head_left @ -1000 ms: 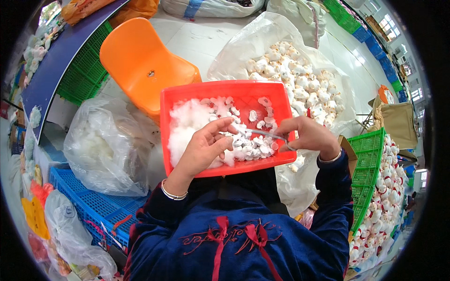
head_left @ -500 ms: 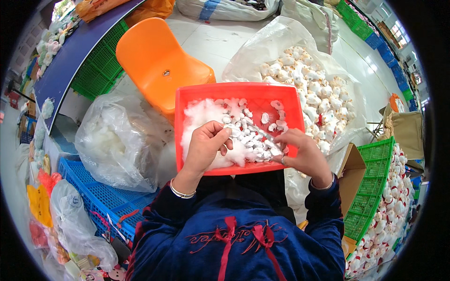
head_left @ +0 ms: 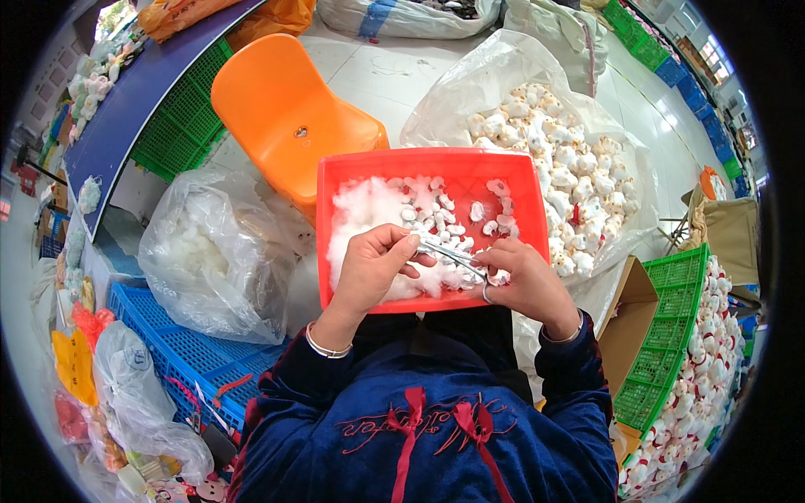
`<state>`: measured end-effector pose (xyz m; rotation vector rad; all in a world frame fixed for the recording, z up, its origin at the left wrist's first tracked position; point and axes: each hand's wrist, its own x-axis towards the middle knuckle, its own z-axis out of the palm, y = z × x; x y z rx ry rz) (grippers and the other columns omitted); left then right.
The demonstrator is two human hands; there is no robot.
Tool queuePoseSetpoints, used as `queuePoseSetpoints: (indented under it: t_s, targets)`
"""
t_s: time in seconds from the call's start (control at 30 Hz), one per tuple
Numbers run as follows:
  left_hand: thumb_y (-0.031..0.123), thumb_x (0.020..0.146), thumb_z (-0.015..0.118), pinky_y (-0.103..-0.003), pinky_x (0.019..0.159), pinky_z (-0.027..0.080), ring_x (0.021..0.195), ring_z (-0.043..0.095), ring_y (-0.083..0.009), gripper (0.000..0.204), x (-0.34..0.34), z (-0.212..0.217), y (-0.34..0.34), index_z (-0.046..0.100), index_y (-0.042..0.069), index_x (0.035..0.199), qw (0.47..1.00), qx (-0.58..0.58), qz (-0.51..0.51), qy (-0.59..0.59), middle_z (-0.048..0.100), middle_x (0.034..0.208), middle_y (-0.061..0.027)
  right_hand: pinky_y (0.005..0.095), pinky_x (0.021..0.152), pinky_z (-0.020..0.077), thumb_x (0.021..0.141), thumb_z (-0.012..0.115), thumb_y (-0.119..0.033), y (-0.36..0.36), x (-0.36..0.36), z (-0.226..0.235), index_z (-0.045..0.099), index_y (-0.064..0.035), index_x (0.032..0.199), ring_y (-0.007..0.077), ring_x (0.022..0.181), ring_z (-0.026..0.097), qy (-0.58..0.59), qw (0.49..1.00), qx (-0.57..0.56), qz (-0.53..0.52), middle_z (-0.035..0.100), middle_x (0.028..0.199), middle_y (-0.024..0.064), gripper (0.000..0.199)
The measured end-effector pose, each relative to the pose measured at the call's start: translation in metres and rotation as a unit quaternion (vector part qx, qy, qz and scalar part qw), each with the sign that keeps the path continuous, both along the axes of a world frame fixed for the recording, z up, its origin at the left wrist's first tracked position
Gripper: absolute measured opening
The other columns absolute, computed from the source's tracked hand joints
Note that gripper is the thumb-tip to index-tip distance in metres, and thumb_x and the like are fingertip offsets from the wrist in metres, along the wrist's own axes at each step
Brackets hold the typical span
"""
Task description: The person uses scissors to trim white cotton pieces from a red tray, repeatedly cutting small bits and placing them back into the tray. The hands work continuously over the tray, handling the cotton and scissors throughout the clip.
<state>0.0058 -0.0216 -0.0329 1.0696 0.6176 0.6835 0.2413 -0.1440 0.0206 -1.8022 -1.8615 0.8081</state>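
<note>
Both forearms rise from the six o'clock edge in dark blue sleeves and converge toward the centre, each wrist wearing a thin bangle. The left hand (head_left: 369, 267) sits just at nine o'clock of centre, back toward the camera, its fingers (head_left: 401, 243) curled and pinched together at the tips — thumb and forefinger pointing toward three o'clock. The right hand (head_left: 521, 281) lies at about four o'clock of the left one, knuckles up and fingers (head_left: 495, 256) folded in a closed grip — its tips facing nine o'clock, nearly meeting the left hand's.
</note>
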Motion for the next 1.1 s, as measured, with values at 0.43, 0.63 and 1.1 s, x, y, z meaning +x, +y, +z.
queuePoseSetpoints:
  t_s: [0.43,0.63,1.1]
  targets:
    - [0.011,0.103,0.064,-0.026,0.067,0.060,0.085,0.076,-0.0186,0.016,-0.005,0.007,0.000,0.070,-0.004,0.106,1.000,0.023,0.009,-0.003,0.074,0.094,-0.0108,0.0406,0.078,0.0533,0.076,0.085,-0.019,-0.001,0.005,-0.004,0.073,-0.0028,0.108,0.0321,0.090,0.067,0.013,0.999,0.011,0.032,0.069,0.091,0.0142,0.038]
    - [0.012,0.103,0.064,-0.026,0.068,0.060,0.082,0.074,-0.0161,0.017,-0.007,0.005,-0.002,0.071,-0.004,0.106,0.999,0.051,-0.011,0.008,0.074,0.094,-0.0097,0.0405,0.077,0.0537,0.077,0.085,-0.016,0.001,0.003,0.000,0.073,-0.0009,0.108,0.0314,0.086,0.068,0.036,0.997,0.019,0.059,0.069,0.089,0.0154,0.036]
    - [0.005,0.099,0.069,-0.026,0.071,0.060,0.075,0.071,-0.0142,0.010,-0.018,0.003,0.007,0.068,-0.002,0.107,0.976,-0.135,-0.101,-0.138,0.072,0.091,-0.0088,0.0387,0.085,0.0514,0.066,0.097,-0.032,0.003,0.011,-0.009,0.073,-0.0023,0.116,0.0290,0.098,0.065,0.157,0.981,-0.028,0.108,0.067,0.101,0.0119,0.064]
